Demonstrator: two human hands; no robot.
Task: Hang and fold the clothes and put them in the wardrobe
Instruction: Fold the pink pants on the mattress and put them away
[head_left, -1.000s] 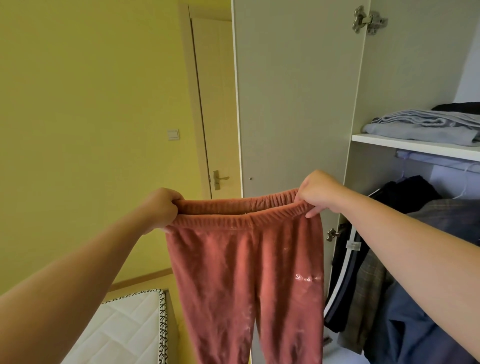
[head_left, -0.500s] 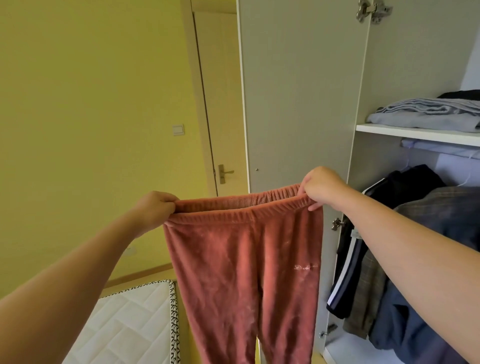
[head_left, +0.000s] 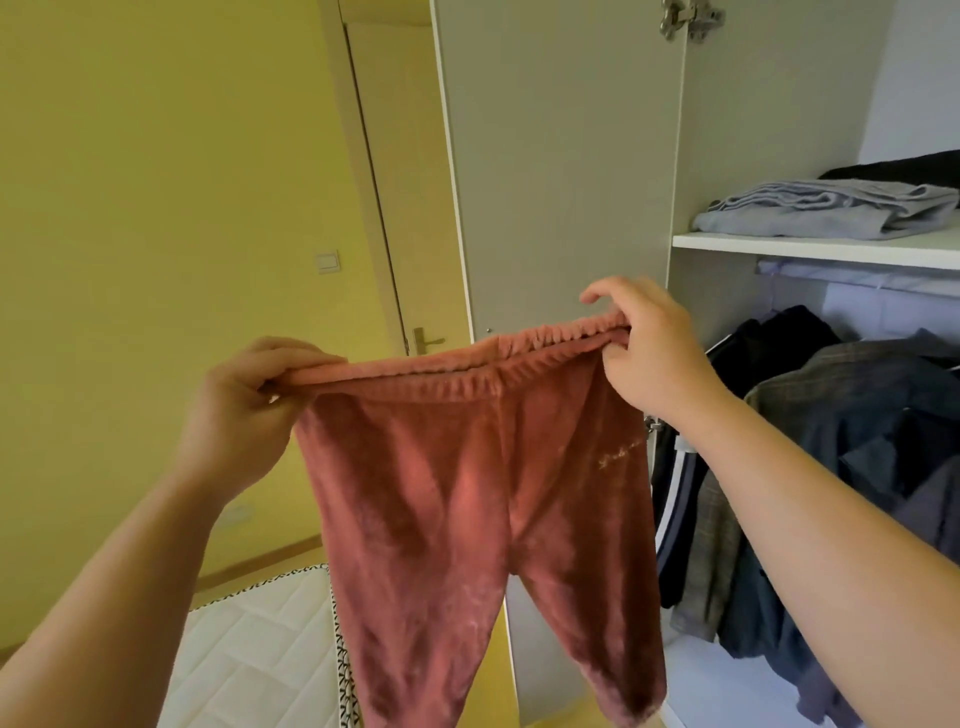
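Note:
A pair of rust-pink fleece trousers (head_left: 467, 493) hangs in front of me, held up by the elastic waistband. My left hand (head_left: 244, 405) pinches the waistband's left end. At the right end my right hand (head_left: 649, 353) holds the band with thumb and lower fingers, its index finger lifted off. Both legs dangle freely, the right one ending higher. The open wardrobe (head_left: 810, 244) stands to the right, with folded grey clothes (head_left: 826, 210) on its shelf and dark garments (head_left: 857, 467) hanging below.
The wardrobe's open door (head_left: 561, 171) stands straight behind the trousers. A room door with a brass handle (head_left: 423, 340) is behind it in the yellow wall. A white quilted mattress (head_left: 260, 654) lies at the lower left. The wardrobe floor (head_left: 717, 680) is white.
The trousers have come closer and a little lower. My hands have turned at the waistband, and my right index finger has lifted off the band.

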